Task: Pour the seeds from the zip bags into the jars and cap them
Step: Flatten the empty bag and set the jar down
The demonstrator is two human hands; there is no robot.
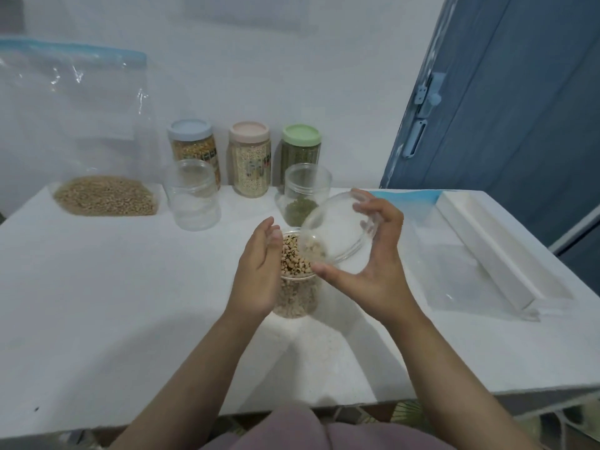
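Two bare arms reach out from the bottom edge over the white worktop [97,319], the biggest thing in view.

Next in size is the big zip bag [74,131] at the back left. It stands up against the wall, with a layer of tan seeds at its bottom. A flat, see-through zip bag [454,261] lies on the right side, and a long white box [493,251] rests on top of it.

Three capped jars stand in a row by the wall: the blue-lid jar [194,147], the pink-lid jar [250,160] and the green-lid jar [301,144]. In front of them stand two jars with no lids: a clear one [193,196] on the left, and one [306,193] on the right with some green seeds in the bottom.

The bean jar [297,280] stands in the middle, near the front, nearly full of pale beans with dark spots. Its top is not covered.

The left hand [258,271] rests against the left side of the bean jar, fingers straight and close together, so that grip is spread flat.

The right hand [373,254] holds a clear round lid [337,228], tilted, just above and to the right of the bean jar. This grip is curled round the lid's rim, thumb on the near edge and fingers on the far edge.
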